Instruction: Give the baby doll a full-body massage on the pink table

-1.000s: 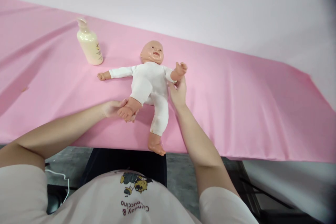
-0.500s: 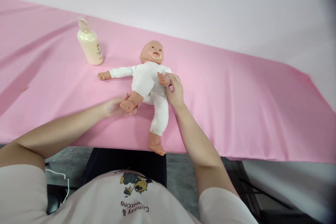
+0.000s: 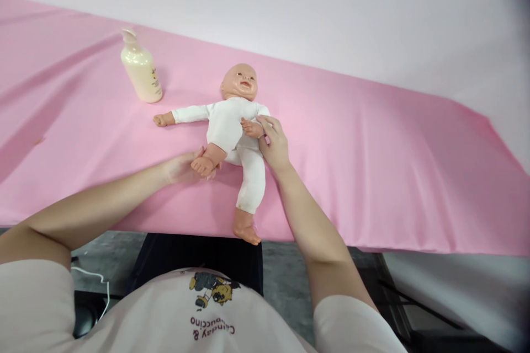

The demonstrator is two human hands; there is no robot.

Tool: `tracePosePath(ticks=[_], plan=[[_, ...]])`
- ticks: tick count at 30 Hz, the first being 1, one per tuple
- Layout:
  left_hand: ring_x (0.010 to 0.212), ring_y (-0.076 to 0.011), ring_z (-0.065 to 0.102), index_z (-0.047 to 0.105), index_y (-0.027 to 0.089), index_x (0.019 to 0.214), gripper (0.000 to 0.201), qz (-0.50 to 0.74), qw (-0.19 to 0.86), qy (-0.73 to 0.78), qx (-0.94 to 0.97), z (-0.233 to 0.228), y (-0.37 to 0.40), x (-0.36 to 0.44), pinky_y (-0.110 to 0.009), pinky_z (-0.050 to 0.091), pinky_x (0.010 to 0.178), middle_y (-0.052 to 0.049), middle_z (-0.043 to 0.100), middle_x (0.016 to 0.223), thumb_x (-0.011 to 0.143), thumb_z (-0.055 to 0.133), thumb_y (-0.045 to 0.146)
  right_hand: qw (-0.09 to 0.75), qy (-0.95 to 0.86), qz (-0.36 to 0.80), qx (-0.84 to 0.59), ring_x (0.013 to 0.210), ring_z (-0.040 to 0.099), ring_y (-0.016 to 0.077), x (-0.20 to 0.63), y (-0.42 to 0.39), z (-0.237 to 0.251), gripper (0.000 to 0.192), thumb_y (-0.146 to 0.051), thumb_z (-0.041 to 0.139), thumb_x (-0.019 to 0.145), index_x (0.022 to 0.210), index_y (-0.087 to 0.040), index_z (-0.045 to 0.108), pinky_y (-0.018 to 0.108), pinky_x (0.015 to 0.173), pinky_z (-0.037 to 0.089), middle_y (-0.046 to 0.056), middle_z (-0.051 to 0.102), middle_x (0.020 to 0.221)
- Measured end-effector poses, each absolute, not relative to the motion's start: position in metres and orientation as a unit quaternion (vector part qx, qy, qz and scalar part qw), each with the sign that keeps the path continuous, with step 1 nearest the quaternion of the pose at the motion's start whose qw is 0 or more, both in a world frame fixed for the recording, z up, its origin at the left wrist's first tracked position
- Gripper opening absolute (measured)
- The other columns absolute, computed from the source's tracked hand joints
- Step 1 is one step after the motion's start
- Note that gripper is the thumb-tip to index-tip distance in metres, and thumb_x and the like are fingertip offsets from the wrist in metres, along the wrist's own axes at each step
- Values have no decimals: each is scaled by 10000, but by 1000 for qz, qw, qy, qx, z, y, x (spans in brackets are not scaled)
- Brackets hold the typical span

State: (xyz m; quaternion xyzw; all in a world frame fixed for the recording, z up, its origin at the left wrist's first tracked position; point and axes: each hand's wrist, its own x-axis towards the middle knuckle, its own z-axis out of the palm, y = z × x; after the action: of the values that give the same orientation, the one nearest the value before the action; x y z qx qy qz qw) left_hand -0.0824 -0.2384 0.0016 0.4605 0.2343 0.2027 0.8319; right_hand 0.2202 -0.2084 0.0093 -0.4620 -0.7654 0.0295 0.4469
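**Doll held at foot and wrist**

While a bottle [image 3: 141,69] stands far left on the pink counter [image 3: 372,149], the left hand [image 3: 182,168] cups the doll [image 3: 236,127] by one bare foot. Farther right, right hand [image 3: 274,143] fingers pinch its wrist. Lying face-up mid-counter, it looks light, with a soft body and hard limbs; the limbs give the best grip.

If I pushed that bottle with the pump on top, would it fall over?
Probably, if pushed near the top: the cream bottle stands upright and is taller than it is wide. The pink cloth under it is wrinkled, so it would likely catch rather than slide. It looks like smooth plastic, so it might be slippery.
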Motion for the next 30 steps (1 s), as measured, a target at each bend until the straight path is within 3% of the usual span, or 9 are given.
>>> tracePosePath(ticks=[7,12,15,20,23,30], plan=[[964,-234,617,679,199,1075,578,124,860,192,455,2,-236,-89,-380,424,933,-49,702,873,899,500,720,489,-730,98,-467,1290,584,259,218,-210,14,452,-197,530,868,1288,-310,653,492,1134,488,73,643,1322],[1136,-307,651,644,164,1230,691,25,848,125,514,12,-240,-94,-411,479,993,-106,742,1062,828,628,725,569,-629,193,-493,1086,651,226,219,-208,16,411,-314,632,852,1260,-268,643,419,955,572,62,686,1238],[1163,-332,666,677,153,1212,708,-27,838,97,537,25,-244,-95,-410,504,1008,-136,752,1115,782,693,715,610,-561,250,-501,941,662,186,223,-202,14,498,-348,678,816,1299,-262,595,361,867,583,54,691,1191],[1199,-340,667,765,174,1107,634,-136,797,68,584,40,-243,-94,-390,524,1017,-116,777,1068,716,778,673,659,-502,281,-485,1000,664,189,232,-193,8,522,-400,692,799,1284,-259,558,337,856,576,67,658,1212],[1230,-338,656,757,200,1159,622,-162,781,52,601,43,-241,-94,-382,527,1011,-105,770,1116,725,786,645,674,-471,295,-486,985,661,174,235,-190,6,489,-387,692,799,1252,-260,559,310,812,576,58,652,1200],[1208,-332,667,732,162,1188,735,-117,788,103,596,37,-243,-98,-366,537,946,-127,766,1109,804,615,778,713,-400,340,-464,887,663,138,240,-181,0,403,-408,736,760,1077,-245,549,267,737,570,20,667,1066]])
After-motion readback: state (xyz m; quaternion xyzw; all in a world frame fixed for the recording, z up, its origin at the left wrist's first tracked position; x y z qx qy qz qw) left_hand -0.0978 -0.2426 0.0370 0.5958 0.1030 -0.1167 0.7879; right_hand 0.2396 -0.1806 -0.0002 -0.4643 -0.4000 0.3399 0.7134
